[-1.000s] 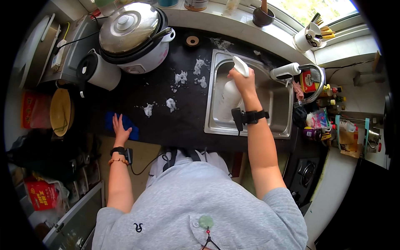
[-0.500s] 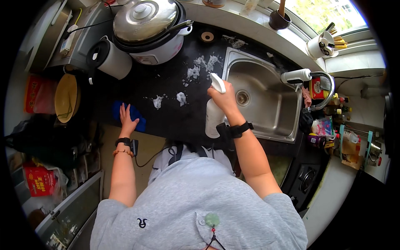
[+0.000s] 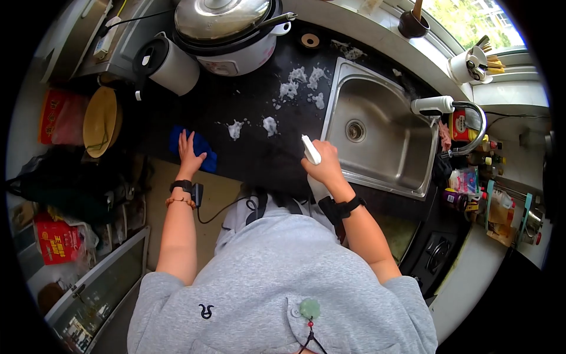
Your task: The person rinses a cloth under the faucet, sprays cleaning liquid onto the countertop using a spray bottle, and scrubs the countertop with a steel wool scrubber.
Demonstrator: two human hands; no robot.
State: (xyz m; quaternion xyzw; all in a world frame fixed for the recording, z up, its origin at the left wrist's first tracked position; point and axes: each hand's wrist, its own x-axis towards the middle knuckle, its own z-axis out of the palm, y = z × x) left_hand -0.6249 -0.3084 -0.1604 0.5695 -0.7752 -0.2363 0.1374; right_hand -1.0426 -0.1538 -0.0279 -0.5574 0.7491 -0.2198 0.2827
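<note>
One grey shirt: nearest, with a green pendant on a dark cord at the chest.
Right hand: closed around the neck of a white spray bottle, just under its trigger head.
Spray bottle: at the counter's front edge, by the sink's near left corner; its body is partly hidden, so whether it touches the counter I cannot tell.
Left hand: unclenched, palm down, fingers spread over a blue cloth.
Blue cloth: bunched on the dark counter, near its front edge, well left of the bottle.
Foam clumps: several white patches on the counter, between cloth and sink and farther back.
Steel sink: right of the foam, its drain in view, the white tap head by its right side.
Kettle: beyond the cloth, beside the cooker with its metal lid.
Windowsill: farthest, bearing a dark pot and a white utensil holder.
</note>
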